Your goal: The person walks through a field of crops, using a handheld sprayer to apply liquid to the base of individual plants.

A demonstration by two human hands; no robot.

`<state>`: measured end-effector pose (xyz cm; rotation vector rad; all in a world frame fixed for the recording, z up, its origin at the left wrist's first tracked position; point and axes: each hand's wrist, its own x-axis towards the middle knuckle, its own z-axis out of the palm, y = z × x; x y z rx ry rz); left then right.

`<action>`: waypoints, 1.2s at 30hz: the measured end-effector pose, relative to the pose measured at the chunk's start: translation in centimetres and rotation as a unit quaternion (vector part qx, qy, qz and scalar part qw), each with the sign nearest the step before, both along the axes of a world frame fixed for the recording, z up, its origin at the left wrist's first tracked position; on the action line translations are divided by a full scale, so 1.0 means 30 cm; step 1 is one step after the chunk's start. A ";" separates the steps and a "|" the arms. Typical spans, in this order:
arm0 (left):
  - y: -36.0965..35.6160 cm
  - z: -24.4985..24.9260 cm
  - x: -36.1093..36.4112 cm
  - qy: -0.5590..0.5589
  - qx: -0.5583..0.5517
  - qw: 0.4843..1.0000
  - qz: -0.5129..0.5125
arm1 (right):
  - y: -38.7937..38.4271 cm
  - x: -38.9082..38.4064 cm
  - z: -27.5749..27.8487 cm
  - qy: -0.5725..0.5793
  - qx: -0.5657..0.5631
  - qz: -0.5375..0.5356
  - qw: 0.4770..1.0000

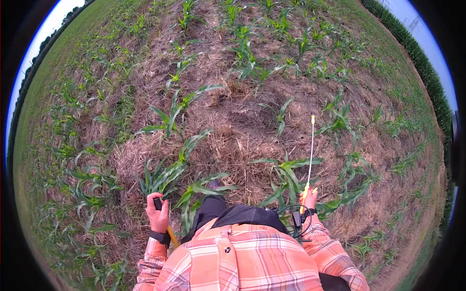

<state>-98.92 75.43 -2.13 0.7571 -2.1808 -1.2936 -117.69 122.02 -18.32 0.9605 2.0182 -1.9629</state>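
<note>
My left hand [158,217] is closed around the black grip [158,203] of a yellow lever [173,236], low on the left beside my body. On the right, my right hand [309,199] wraps round the yellow handle of a spray wand [310,162]. The wand's thin pale tube points forward over the ground and ends in a yellow nozzle [312,119]. A black hose [297,209] loops near my right wrist. Young corn plants [290,174] stand close to both hands. Whether liquid leaves the nozzle cannot be made out.
Rows of young corn [172,116] run ahead across soil covered with dry straw [233,140]. Weeds grow between the rows on the left. A taller green crop [412,43] borders the field at the right. My foot is partly hidden by leaves.
</note>
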 end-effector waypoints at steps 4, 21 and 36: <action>-0.126 -0.026 -0.142 0.008 0.009 1.000 -0.006 | -0.150 -0.137 0.001 -0.023 0.030 0.018 0.999; -0.552 -0.032 -0.471 0.007 0.055 0.996 0.067 | -1.028 -0.582 0.157 -0.084 -0.008 0.503 0.860; -0.703 -0.121 -1.108 -0.003 -0.008 0.997 0.077 | -1.101 -1.221 -0.101 0.016 0.029 0.327 0.945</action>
